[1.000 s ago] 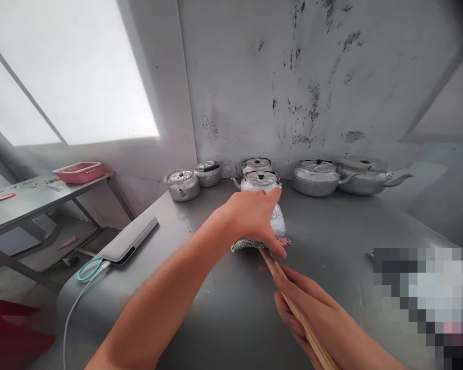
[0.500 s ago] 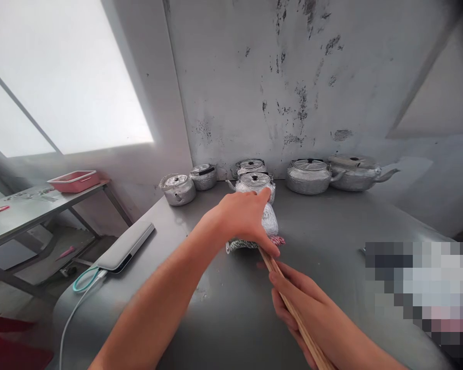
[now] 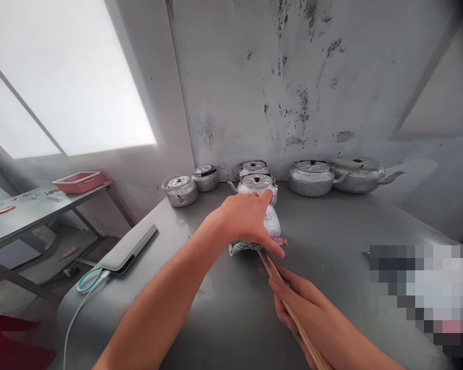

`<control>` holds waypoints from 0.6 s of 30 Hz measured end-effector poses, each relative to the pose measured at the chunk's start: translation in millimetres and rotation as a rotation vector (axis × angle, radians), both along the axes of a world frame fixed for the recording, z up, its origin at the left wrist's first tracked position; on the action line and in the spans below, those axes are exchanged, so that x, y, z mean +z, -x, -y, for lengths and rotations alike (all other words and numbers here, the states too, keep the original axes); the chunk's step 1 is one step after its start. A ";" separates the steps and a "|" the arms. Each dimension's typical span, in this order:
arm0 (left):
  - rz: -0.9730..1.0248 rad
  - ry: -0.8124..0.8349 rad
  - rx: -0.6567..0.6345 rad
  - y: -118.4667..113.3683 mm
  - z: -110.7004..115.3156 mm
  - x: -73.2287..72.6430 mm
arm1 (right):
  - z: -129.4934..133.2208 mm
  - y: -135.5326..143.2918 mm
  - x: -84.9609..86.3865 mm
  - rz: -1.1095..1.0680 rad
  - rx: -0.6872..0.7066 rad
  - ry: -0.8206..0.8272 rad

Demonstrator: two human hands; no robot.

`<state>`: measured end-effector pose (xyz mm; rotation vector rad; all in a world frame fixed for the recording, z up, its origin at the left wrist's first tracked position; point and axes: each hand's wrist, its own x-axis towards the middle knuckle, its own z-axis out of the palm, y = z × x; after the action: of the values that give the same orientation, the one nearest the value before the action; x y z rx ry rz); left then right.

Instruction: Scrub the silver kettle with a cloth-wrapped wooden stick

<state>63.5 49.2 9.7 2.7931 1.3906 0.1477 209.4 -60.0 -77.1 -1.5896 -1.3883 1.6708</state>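
Note:
My right hand (image 3: 304,303) is wrapped round a long wooden stick (image 3: 270,266) that slants up from the lower right. At its far end are a silvery, crinkled rounded thing (image 3: 272,222), a green-and-white woven band (image 3: 245,247) and a red-and-white one (image 3: 281,241); how they join is hidden. Over these reaches my left hand (image 3: 245,218), palm down, thumb and forefinger spread apart. Its other fingers are mostly hidden, and I cannot tell if it touches the silvery thing. Just behind stands a lidded aluminium kettle (image 3: 257,184).
More kettles line the wall: small ones (image 3: 180,192) at left, larger ones (image 3: 312,180) at right. A grey power bank (image 3: 129,249) with a cable lies on the grey table (image 3: 224,318). A pink basket (image 3: 79,183) sits on a side table. A blurred-out patch covers the right.
The whole view has shifted slightly, so things sit a little further right and lower. Both hands keep nearly the same pose on and over the stick's end.

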 end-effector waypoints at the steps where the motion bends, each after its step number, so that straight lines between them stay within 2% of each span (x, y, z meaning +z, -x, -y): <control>1: -0.004 0.001 0.004 -0.1 0.1 0.4 | 0.3 0.0 0.0 -0.006 0.004 0.008; 13: -0.001 0.059 0.033 -0.5 1.6 4.3 | 1.3 -0.3 5.0 -0.008 -0.002 0.011; 18: 0.001 0.069 0.026 0.9 -0.4 5.3 | 1.1 -0.3 0.1 -0.036 -0.006 -0.017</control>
<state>62.5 49.7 15.1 2.7199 1.4037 0.0998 209.7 -61.1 -77.0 -1.5458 -1.3748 1.6719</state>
